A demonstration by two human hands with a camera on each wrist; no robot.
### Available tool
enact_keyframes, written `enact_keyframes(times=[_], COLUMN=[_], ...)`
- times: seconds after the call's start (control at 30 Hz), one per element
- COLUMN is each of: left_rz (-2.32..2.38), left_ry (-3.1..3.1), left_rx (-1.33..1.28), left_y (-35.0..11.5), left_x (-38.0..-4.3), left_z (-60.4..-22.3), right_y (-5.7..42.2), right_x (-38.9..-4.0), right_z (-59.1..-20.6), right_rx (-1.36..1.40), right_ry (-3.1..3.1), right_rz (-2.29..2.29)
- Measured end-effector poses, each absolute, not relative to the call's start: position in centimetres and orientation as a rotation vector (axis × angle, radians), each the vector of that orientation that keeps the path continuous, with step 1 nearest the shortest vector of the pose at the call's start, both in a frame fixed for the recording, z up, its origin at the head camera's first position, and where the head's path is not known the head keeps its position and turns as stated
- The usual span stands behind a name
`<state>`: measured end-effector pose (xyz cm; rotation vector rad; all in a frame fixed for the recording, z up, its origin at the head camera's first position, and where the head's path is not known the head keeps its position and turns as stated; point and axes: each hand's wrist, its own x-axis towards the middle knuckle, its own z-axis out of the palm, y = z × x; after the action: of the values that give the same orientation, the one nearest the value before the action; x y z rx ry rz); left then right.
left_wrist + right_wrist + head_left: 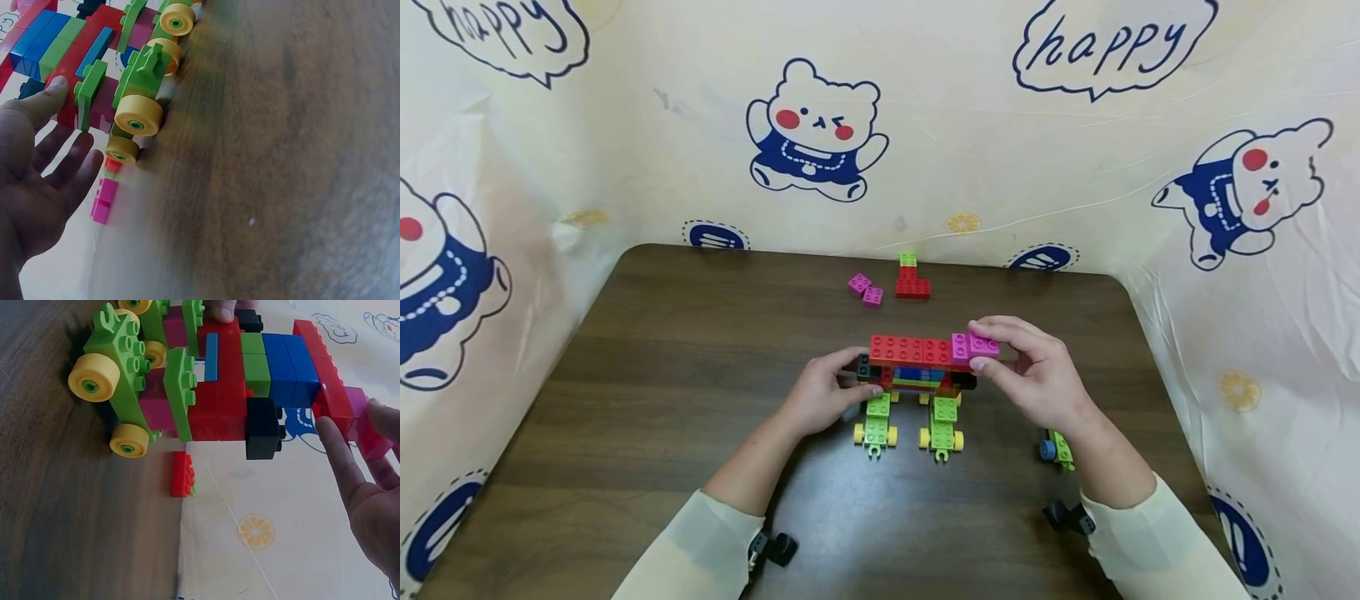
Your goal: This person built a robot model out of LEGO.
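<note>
Bench: brown, wood-grained, bearing all items below.

Model: multicoloured bricks, upright at mid-bench on two green, yellow-wheeled carts; topped by a red beam. Set between both hands, presumably for access from either end.

Left hand: grip narrow, holding the model's left end by a black brick; likely for steadying.

Right hand: grip pinching the pink end bricks, at the beam's right end; one finger beneath the beam, apparently as support.

Spare cart: green, blue-wheeled, partly hidden, right of the model; seemingly out of the way.

Red stack: green-topped, near the far edge.

Loose pink bricks: two, left of the stack; perhaps parked within reach.
</note>
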<state>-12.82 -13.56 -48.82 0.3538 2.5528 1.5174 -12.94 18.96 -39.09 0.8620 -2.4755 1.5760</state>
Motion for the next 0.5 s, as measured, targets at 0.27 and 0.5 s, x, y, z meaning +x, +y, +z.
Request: enact_keyframes(times=[0.27, 0.5], left_rz=[1.507, 1.502], left_ry=[2.550, 2.546], left_rx=[0.373, 0.422], left_y=[-13.7, -13.8], left_x=[-12.9, -13.0], left_z=[-48.6, -48.8], right_y=[19.0, 19.6], right_x=[-13.3, -14.1], right_z=[-39.5, -39.8], right_rx=[0.928, 1.040], right_ry=[-2.481, -2.412], right_rz=[1.594, 1.653])
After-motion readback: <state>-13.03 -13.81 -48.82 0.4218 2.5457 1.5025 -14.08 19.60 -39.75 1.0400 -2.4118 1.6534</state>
